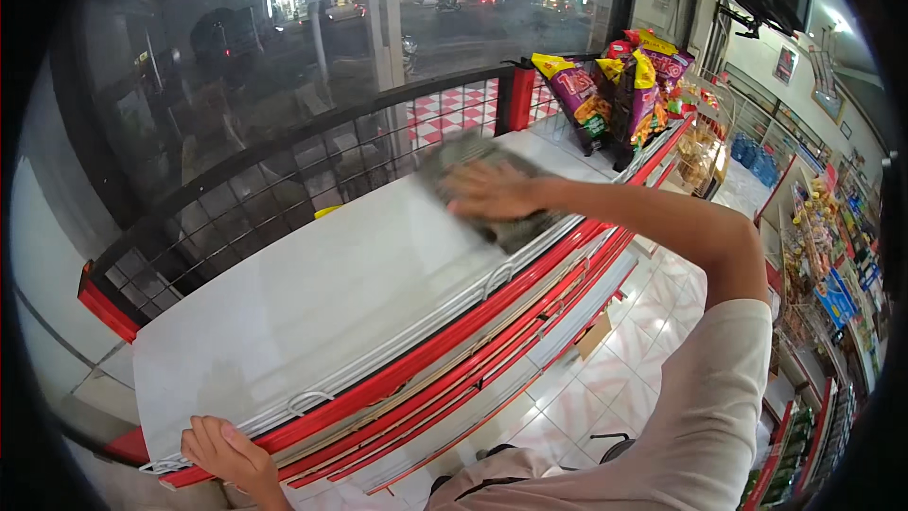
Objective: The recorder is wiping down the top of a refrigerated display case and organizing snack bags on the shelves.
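Observation:
My right hand [496, 191] lies palm down on a grey-green cloth [514, 231], pressing it against the white top shelf [305, 291]. Both hand and cloth are blurred, and part of the cloth is hidden beneath the fingers. At the near left corner, my left hand [227, 451] is curled over the front edge of the shelf, where a white wire rail [397, 355] runs above a red strip [440, 319]. Purple and yellow snack bags [582, 99] stand at the shelf's far right end, beyond the cloth.
A black wire-mesh guard [284, 184] borders the back of the shelf, before a large window [496, 35]. Lower shelf tiers with red edges [489, 376] sit below. Stocked shelves [830, 241] line the right side. A small yellow object [328, 212] shows behind the mesh.

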The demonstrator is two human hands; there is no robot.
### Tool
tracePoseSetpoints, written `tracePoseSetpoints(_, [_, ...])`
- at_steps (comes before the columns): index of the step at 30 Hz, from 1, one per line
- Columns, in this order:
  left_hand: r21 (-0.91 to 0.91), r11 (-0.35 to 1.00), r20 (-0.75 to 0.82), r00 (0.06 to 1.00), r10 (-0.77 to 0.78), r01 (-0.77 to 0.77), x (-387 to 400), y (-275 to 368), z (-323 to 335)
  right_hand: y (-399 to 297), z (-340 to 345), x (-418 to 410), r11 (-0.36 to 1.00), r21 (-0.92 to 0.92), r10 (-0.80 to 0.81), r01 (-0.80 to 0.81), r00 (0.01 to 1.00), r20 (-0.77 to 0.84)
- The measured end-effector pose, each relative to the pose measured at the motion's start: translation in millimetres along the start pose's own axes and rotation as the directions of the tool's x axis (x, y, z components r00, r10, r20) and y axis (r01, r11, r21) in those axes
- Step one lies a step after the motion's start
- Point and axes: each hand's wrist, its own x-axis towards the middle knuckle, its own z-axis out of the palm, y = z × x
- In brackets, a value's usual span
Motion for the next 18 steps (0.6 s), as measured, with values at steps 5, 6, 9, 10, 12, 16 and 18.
tracePoseSetpoints(5, [-0.021, 1.000, -0.025, 1.000, 0.011, -0.012, 2, 4, 2, 66, 10, -39, 0.981, -0.069, -0.186, 0.180, 0.978, -0.092])
tracePoseSetpoints(6, [-0.045, 0.999, -0.022, 1.000, 0.022, -0.023, 6, 8, 5, 132, 37, -50, 0.934, -0.280, -0.270, 0.223, 0.953, -0.139])
tracePoseSetpoints(9, [-0.041, 0.999, -0.022, 0.999, 0.032, -0.033, 3, 5, 9, 165, 36, -57, 0.997, -0.072, 0.036, -0.041, 0.997, -0.074])
tracePoseSetpoints(10, [-0.031, 0.999, -0.021, 0.999, 0.028, -0.029, 4, 5, 9, 144, 28, -40, 0.971, -0.049, 0.234, -0.233, 0.972, 0.005])
tracePoseSetpoints(12, [-0.034, 0.999, -0.028, 0.999, 0.028, -0.029, 3, 3, 9, 84, 5, -24, 0.943, -0.077, 0.330, -0.323, 0.940, 0.088])
tracePoseSetpoints(16, [-0.010, 0.999, -0.049, 0.998, 0.044, -0.045, -3, -10, 5, -32, -21, -20, 0.979, 0.180, -0.085, 0.094, 0.995, -0.058])
tracePoseSetpoints(18, [0.030, 0.993, -0.118, 0.986, 0.121, -0.118, 1, -10, 9, -11, -21, -43, 0.981, 0.172, -0.087, 0.092, 0.995, -0.038])
